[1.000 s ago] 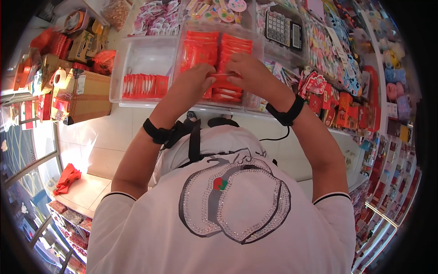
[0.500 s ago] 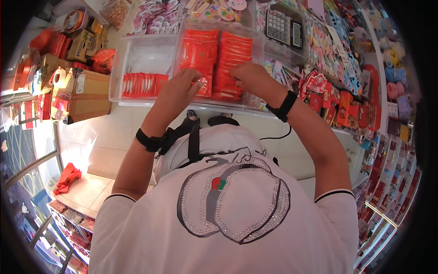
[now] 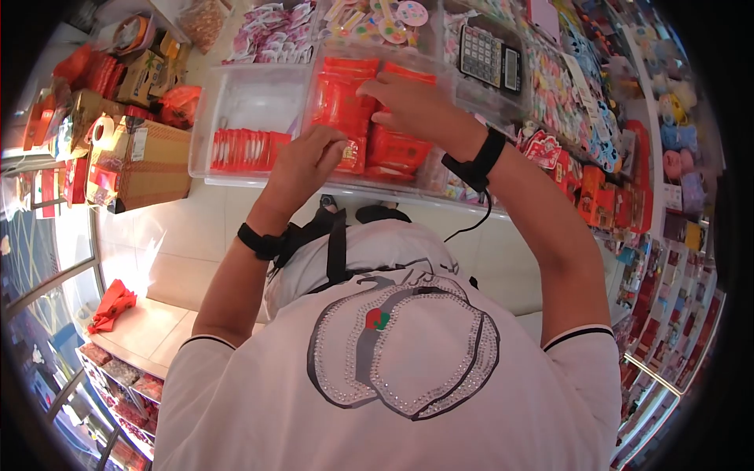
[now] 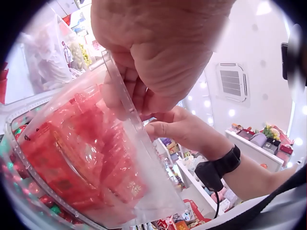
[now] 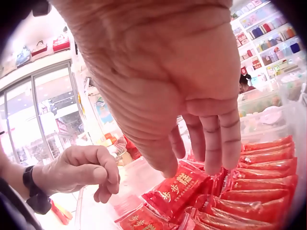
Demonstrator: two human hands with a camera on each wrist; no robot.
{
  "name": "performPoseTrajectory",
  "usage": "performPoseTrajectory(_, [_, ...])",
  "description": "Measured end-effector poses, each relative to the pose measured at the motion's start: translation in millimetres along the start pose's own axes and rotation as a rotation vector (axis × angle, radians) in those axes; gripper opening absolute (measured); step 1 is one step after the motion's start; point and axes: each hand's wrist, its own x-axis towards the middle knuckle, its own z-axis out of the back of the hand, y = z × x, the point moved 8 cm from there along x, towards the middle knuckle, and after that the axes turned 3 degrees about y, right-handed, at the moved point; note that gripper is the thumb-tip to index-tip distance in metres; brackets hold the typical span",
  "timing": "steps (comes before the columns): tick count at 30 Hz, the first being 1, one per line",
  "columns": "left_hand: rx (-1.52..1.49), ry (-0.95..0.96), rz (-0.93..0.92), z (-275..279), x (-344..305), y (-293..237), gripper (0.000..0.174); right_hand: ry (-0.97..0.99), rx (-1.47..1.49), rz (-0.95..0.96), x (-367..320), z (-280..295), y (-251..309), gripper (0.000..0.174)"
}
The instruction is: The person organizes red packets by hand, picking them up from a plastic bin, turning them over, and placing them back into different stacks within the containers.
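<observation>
Red packets (image 3: 338,106) with gold lettering stand in two rows in a clear plastic bin (image 3: 436,157). Over the right row reaches my right hand (image 3: 420,106); its fingers point down, fairly straight. In the right wrist view the fingertips come right at the packets (image 5: 180,189), with nothing gripped between them. My left hand (image 3: 306,161), fingers loosely curled, is at the front of the left row. The left wrist view has its fingers by the bin's rim (image 4: 127,96). A packet (image 3: 400,149) lies tilted face up at the front of the right row.
Left of the bin, another clear bin (image 3: 255,90) holds a row of small red packets (image 3: 247,147). Trays of wrapped sweets (image 3: 271,31) lie behind. A calculator (image 3: 488,56) sits at back right, and cardboard boxes (image 3: 149,161) stand at far left.
Both hands were together at the front of the right row, then parted. My right hand has since moved back and left over the packets; the left hand stays at the front left.
</observation>
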Motion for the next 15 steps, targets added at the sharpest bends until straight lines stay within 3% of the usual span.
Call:
performPoseTrajectory(1, [0.005,-0.01,-0.014,0.0,-0.4,-0.1,0.013,0.031,-0.016,-0.032,5.7,-2.8,3.1,0.046])
performPoseTrajectory(7, [0.046,-0.032,-0.04,-2.1,-1.8,0.2,0.012,-0.159,-0.116,0.227,22.3,-9.4,21.9,0.049])
performPoseTrajectory(15, [0.167,-0.038,-0.08,-5.8,-2.1,-2.5,0.011,-0.06,-0.27,0.282,45.8,-32.2,22.9,0.04])
